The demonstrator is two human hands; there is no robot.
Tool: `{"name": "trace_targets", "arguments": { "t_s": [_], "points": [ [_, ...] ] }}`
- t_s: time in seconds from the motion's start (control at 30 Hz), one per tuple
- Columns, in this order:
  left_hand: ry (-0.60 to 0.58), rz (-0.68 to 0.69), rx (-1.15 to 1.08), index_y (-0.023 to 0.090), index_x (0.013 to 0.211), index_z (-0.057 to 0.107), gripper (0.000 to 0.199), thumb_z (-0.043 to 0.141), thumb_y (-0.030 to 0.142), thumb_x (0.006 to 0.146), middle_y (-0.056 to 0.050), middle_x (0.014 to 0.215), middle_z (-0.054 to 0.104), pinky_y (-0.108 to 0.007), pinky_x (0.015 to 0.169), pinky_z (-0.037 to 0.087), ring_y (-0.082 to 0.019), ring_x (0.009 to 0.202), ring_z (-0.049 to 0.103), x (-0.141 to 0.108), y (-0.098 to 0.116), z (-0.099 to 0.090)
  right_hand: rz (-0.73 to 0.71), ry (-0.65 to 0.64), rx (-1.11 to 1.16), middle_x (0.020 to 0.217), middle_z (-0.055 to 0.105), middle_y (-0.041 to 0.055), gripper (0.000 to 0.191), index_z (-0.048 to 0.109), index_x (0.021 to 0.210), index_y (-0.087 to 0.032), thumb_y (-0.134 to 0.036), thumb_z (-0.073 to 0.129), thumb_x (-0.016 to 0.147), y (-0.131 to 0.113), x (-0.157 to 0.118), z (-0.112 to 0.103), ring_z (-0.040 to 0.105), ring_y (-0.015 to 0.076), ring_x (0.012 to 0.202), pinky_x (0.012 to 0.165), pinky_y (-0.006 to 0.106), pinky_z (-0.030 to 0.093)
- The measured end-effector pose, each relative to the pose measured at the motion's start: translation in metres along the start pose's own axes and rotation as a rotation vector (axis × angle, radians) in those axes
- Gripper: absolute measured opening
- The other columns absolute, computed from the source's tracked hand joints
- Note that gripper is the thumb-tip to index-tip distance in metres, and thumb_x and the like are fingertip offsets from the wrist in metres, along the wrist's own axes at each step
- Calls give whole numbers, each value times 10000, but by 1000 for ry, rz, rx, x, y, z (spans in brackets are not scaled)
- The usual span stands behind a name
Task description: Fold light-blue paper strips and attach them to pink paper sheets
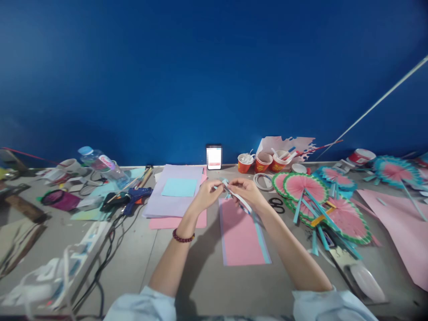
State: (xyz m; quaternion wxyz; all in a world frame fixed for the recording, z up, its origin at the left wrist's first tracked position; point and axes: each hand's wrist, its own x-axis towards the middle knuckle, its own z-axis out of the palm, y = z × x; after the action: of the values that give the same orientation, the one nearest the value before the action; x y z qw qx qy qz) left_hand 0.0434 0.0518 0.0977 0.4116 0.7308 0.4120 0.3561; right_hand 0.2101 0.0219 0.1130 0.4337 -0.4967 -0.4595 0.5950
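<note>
My left hand (209,194), with a beaded bracelet on the wrist, pinches one end of a narrow pale strip (245,204), white with light blue at the end. Closed around the same strip is my right hand (248,192); its tail hangs beneath the fingers. I cannot make out whether the strip is paper or tape. Below both hands lies a pink paper sheet (239,236) with lilac and light blue side edges. The strip's tail droops towards the sheet's upper right corner.
Lilac sheets (155,196) bearing a blue sheet (179,187) lie left. A phone (214,158) leans on the wall. Red paper cups (263,163), a tape roll (257,183) and pink pleated fans (306,187) stand or lie right. Leftward are a glue gun (135,198), bottle (105,165) and power strip (82,258).
</note>
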Motion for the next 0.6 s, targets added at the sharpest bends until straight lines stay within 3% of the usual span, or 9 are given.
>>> {"name": "trace_targets", "arguments": {
  "t_s": [0.6],
  "points": [
    [-46,-2,4,146,661,625,290,492,324,847,11,588,553,-198,496,340,-100,540,464,0,-1,-1,-26,-13,-36,461,565,-50,363,611,738,-165,-493,740,650,9,6,-4,515,85,356,356,186,443]
  ]
}}
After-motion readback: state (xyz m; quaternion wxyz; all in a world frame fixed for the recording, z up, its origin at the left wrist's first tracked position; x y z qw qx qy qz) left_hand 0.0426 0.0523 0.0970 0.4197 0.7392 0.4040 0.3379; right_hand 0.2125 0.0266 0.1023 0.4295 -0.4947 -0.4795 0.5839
